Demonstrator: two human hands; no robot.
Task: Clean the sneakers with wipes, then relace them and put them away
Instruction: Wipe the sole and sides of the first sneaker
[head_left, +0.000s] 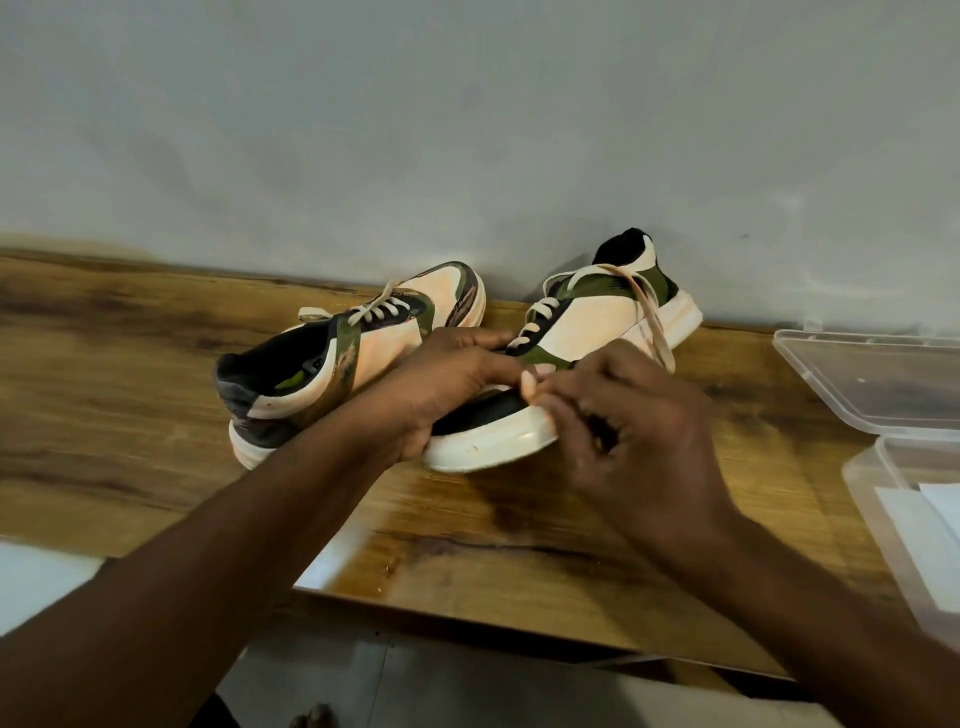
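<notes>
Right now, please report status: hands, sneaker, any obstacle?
Left hand grips right sneaker at toe. Right hand fingers pinch its lace. Left sneaker beside, touching. Open plastic box at right, clear.

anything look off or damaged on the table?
Yes. The left sneaker has dark smears on its heel side panel and toe, so it looks dirty. The right sneaker has a loose lace trailing over its side. The wooden table shows dark blotches.

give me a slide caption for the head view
Both hands, left and right, work at the toe of the right sneaker on a wooden table.
</notes>
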